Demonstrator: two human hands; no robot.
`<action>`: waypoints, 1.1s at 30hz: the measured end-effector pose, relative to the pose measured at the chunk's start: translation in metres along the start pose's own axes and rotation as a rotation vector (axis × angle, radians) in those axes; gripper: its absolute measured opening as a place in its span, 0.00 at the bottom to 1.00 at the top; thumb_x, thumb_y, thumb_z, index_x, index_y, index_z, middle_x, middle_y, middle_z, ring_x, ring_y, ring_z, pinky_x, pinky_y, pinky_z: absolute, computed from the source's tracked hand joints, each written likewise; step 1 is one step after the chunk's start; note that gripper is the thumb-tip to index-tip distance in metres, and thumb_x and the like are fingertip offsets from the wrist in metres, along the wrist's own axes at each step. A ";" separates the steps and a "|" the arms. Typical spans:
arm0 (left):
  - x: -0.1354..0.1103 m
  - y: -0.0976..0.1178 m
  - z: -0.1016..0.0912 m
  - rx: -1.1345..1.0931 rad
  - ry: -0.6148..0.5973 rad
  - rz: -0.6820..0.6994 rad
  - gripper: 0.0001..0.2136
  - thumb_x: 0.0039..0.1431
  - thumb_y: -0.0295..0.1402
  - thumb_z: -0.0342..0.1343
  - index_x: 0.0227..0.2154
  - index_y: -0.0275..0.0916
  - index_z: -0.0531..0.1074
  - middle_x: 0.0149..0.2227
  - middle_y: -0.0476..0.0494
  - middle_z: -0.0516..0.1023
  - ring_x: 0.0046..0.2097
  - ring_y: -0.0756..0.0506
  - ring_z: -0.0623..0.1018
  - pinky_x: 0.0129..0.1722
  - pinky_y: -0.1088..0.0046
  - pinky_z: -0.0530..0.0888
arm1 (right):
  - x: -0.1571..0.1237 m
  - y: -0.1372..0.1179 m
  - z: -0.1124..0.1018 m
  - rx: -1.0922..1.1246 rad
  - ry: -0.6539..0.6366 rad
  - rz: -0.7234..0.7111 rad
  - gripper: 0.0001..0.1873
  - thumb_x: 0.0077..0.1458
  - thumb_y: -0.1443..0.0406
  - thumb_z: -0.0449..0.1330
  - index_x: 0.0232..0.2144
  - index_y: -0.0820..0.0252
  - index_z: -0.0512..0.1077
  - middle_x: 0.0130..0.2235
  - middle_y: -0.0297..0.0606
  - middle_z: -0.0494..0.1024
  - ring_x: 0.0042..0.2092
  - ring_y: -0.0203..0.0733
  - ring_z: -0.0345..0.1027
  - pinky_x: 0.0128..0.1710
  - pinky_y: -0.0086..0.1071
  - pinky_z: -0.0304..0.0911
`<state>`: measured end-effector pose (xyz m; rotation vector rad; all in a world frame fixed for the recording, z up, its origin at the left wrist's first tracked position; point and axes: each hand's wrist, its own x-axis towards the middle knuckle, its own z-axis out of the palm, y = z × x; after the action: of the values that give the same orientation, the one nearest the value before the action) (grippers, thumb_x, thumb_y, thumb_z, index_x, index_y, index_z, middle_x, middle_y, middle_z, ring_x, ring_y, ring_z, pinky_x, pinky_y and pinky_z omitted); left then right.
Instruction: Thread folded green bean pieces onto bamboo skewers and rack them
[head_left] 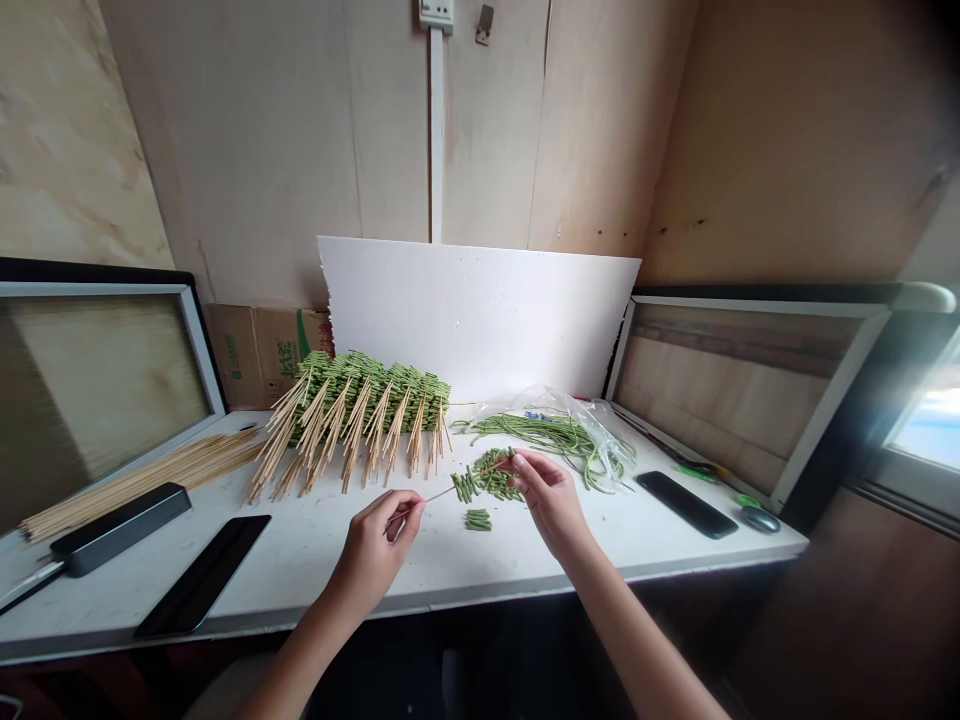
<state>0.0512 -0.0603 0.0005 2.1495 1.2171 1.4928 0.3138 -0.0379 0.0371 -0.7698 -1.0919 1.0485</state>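
My left hand (386,530) pinches the near end of a thin wooden skewer (440,494), which points right and slightly up. Several short green bean pieces (465,486) sit threaded side by side on its far part. My right hand (546,490) is closed at the skewer's far end, its fingertips pinched together over the pile; what exactly lies between them is too small to make out. Below that hand lies a heap of cut green bean pieces (496,474), partly hidden by the fingers. A small separate bundle of cut pieces (478,520) rests on the white table nearer me.
Finished bean skewers (375,400) are stacked at the back left, beside loose bare skewers (150,480). Long uncut beans (540,434) lie by a clear plastic bag (592,425). Phones (206,575) (686,503), a black box (120,528) and a mouse (760,518) are on the table.
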 end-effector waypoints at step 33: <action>0.001 0.007 0.000 0.027 0.007 0.028 0.09 0.70 0.37 0.53 0.37 0.39 0.75 0.31 0.46 0.78 0.29 0.48 0.76 0.30 0.75 0.73 | 0.000 0.015 0.004 0.112 0.013 0.059 0.14 0.48 0.55 0.75 0.35 0.53 0.83 0.40 0.42 0.86 0.48 0.54 0.78 0.37 0.37 0.71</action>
<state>0.0542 -0.0637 0.0055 2.1888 1.2209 1.5047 0.3062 -0.0329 0.0252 -0.7215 -0.9963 1.1431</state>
